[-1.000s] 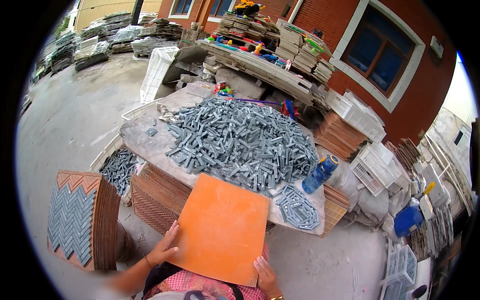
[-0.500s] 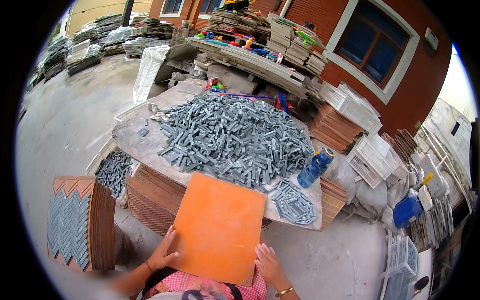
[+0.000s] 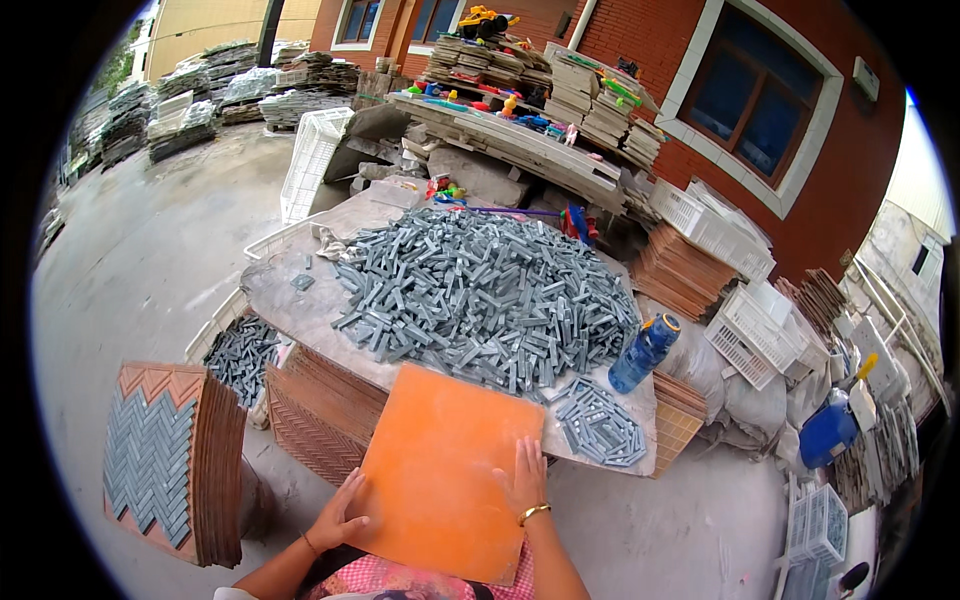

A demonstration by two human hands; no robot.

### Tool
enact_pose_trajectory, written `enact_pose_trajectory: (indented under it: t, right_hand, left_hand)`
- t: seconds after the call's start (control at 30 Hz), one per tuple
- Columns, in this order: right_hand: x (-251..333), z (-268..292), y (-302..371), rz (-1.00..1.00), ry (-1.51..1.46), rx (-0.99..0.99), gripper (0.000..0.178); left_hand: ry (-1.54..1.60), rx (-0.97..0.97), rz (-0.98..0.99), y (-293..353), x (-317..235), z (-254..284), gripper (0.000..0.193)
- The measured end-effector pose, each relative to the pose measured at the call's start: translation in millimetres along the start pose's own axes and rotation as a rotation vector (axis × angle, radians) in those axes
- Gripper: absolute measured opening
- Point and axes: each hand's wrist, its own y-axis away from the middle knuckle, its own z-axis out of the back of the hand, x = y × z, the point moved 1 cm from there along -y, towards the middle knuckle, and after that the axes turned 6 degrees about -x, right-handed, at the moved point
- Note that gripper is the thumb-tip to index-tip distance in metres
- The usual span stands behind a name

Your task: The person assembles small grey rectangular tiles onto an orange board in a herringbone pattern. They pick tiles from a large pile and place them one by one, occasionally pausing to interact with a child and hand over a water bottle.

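Note:
A plain orange square board [image 3: 450, 450] lies over my lap, tilted, with its far edge against the table heaped with strips. My left hand [image 3: 340, 512] rests at the board's left edge, fingers stretched and thumb apart. Flat on the board's right side lies my right hand [image 3: 524, 482], fingers extended, a gold bangle on its wrist. Just beyond the board spreads a big heap of grey tile strips [image 3: 480, 290]. A smaller group of strips [image 3: 600, 425] sits at the table's near right corner, beside a blue bottle [image 3: 643, 352].
At left stands a stack of brown trays [image 3: 222, 470], its top one filled with grey strips in a herringbone pattern [image 3: 150, 465]. More brown grooved trays [image 3: 320, 415] stand under the table [image 3: 275, 290]. White crates [image 3: 745, 325] and a blue jug [image 3: 828, 432] are at right.
My right hand has moved from beside the board's lower right corner up onto its surface. My left hand stays at the left edge. The whole view has shifted slightly.

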Motion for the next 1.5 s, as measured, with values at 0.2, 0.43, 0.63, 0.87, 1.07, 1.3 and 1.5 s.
enact_pose_trajectory:
  t: [0.2, 0.43, 0.63, 0.87, 1.07, 1.3, 1.5]
  right_hand:
    - [4, 12, 128, -0.325, -0.671, -0.061, 0.077]
    - [56, 123, 79, -0.455, -1.612, -0.065, 0.099]
    - [37, 156, -74, 0.044, -1.329, -0.396, 0.088]
    - [-71, 26, -151, -0.306, -0.616, -0.277, 0.068]
    - [-97, -3, -170, -0.342, -1.080, -0.250, 0.058]
    - [-123, -17, -222, -0.342, -0.781, -0.370, 0.048]
    - [-101, -5, -227, -0.116, -0.062, -0.316, 0.038]
  left_hand:
    - [0.111, -0.190, -0.095, 0, -14, -12, 0.073]
    - [1.012, -0.286, -0.150, -35, -108, 8, 0.072]
    - [0.548, -0.398, -0.767, -193, -200, 29, 0.074]
    - [0.156, -0.348, -0.431, -303, -65, -1, 0.048]
    - [0.321, -0.400, 0.054, -335, -6, -18, 0.021]
    - [0.346, -0.570, 0.124, -395, -23, -24, 0.012]
    - [-0.464, -0.694, -0.050, -384, 13, -27, 0.058]
